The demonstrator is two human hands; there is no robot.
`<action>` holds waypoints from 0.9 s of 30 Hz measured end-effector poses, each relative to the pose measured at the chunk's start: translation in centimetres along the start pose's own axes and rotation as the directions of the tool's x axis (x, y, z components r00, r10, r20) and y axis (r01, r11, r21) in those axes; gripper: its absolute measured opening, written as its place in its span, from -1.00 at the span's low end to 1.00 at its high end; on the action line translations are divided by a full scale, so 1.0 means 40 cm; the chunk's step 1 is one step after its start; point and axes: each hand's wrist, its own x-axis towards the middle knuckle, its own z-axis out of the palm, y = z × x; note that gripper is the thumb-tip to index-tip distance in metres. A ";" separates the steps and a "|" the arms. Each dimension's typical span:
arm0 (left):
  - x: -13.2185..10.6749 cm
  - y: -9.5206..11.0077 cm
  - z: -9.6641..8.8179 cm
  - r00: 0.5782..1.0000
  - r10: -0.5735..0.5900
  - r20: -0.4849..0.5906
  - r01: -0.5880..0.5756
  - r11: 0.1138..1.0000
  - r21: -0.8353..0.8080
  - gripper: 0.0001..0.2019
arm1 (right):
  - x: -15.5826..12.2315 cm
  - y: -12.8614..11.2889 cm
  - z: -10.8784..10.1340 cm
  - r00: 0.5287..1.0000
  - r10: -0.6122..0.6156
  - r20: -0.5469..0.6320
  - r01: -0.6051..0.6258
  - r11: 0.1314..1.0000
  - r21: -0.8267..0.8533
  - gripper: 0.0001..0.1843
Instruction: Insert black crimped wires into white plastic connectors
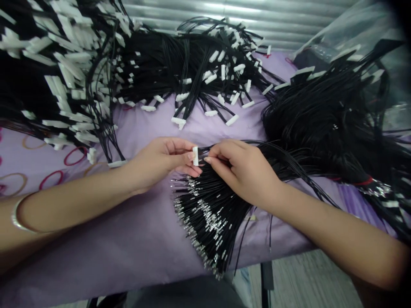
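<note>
A small white connector housing (195,156) is pinched between the thumb and fingers of my left hand (170,157). Just right of it, my right hand (242,167) is closed in a pinch on a thin black wire (204,149) that leads to the housing. Whether the wire's tip sits inside the housing is too small to tell. Below both hands, a fanned bundle of black wires (224,205) lies on the cloth, its bare ends tipped with silver metal terminals (208,218).
Heaps of black wires with white connectors (192,64) lie at the back, with another pile (64,77) at left. A large wire bundle (314,107) spreads at right beside a clear plastic bag (337,30). Rubber bands (51,177) dot the purple cloth (138,239).
</note>
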 end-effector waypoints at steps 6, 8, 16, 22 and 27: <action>0.000 0.012 0.001 0.998 -0.064 0.017 0.063 0.997 0.041 -0.89 | 0.007 0.011 0.009 0.999 -0.014 -0.035 0.015 0.999 0.037 -0.92; 0.001 0.012 0.001 0.998 -0.065 0.007 0.065 0.997 0.050 -0.90 | 0.008 0.015 0.014 0.996 -0.083 -0.042 0.085 0.995 0.046 -0.91; 0.001 0.003 -0.007 1.000 -0.026 0.010 0.025 0.998 0.065 -0.87 | 0.007 0.012 0.020 0.989 -0.146 -0.011 0.146 0.989 0.008 -0.82; -0.001 0.008 -0.003 0.998 -0.046 0.030 0.045 0.999 0.020 -0.87 | 0.008 0.006 0.019 0.993 -0.119 0.028 0.119 0.993 -0.010 -0.76; -0.009 0.009 0.002 1.000 -0.007 0.030 0.006 1.000 0.028 -0.86 | -0.001 0.004 0.017 0.997 -0.066 0.031 0.065 0.998 0.011 -0.86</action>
